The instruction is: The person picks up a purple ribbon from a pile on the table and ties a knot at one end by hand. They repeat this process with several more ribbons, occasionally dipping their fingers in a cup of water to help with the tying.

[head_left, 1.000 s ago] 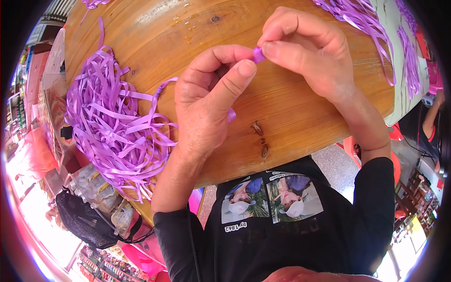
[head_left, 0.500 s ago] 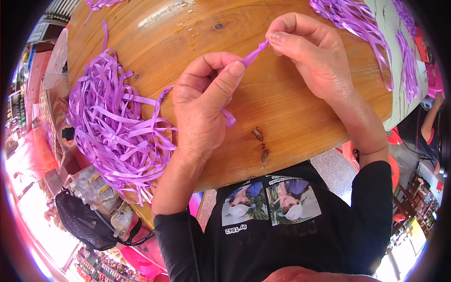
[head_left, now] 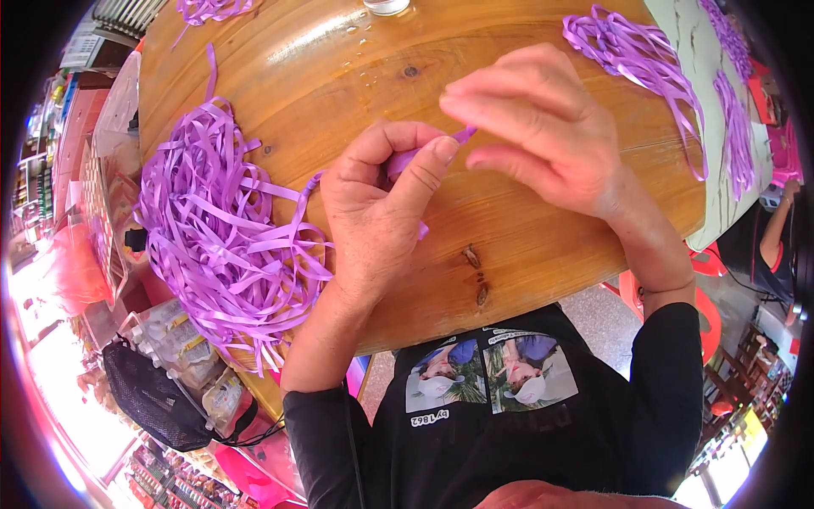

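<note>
My left hand [head_left: 379, 193] pinches a purple ribbon [head_left: 465, 134] between thumb and forefinger, and a short end of it sticks out past the fingertips. More of the same strip shows inside the curled fingers and below the palm. Just right of that end, my right hand [head_left: 543, 127] is held with thumb and fingers apart, nothing visible between them. To the left lies a large tangled heap of purple ribbon [head_left: 216, 220] on the wooden table [head_left: 543, 237]. One strand with a twisted or knotted part runs from the heap toward my left hand.
Another purple ribbon bundle [head_left: 636, 59] lies at the far right, beside a white marbled surface [head_left: 691, 68] with more ribbon. A glass [head_left: 387, 7] stands at the far edge of view near water drops. A black mesh bag [head_left: 153, 394] sits at lower left. Another person's arm [head_left: 776, 229] shows at right.
My right hand has let go of the ribbon's end and opened, shifting slightly left and down. My left hand keeps its pinch. The view has shifted a little, bringing a glass into sight.
</note>
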`<state>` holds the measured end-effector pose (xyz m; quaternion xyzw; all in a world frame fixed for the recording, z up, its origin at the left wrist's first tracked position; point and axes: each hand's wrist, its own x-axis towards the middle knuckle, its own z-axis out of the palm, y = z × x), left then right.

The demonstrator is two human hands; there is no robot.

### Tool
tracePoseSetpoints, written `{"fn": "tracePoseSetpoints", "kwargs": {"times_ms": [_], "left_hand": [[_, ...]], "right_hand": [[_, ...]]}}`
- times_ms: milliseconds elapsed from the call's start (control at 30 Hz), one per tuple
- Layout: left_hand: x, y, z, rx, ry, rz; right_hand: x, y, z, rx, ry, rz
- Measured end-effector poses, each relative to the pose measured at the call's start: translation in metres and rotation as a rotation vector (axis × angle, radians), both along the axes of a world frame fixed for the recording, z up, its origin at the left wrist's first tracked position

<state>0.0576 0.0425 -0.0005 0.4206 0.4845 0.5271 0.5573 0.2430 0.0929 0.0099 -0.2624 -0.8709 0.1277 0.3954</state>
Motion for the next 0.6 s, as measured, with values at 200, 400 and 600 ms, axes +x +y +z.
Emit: {"fn": "tracePoseSetpoints", "kwargs": {"times_ms": [200,400,600], "left_hand": [[-0.002,0.001,0.004,-0.008,0.106,-0.057],[-0.008,0.006,0.006,0.070,0.262,-0.014],[-0.020,0.010,0.011,0.129,0.222,0.086]], "right_hand": [[0.004,0.003,-0.008,0.104,-0.047,0.030],[0.007,0.008,-0.005,0.154,-0.070,-0.011],[0.015,0.017,-0.004,0.045,-0.067,-0.033]]}}
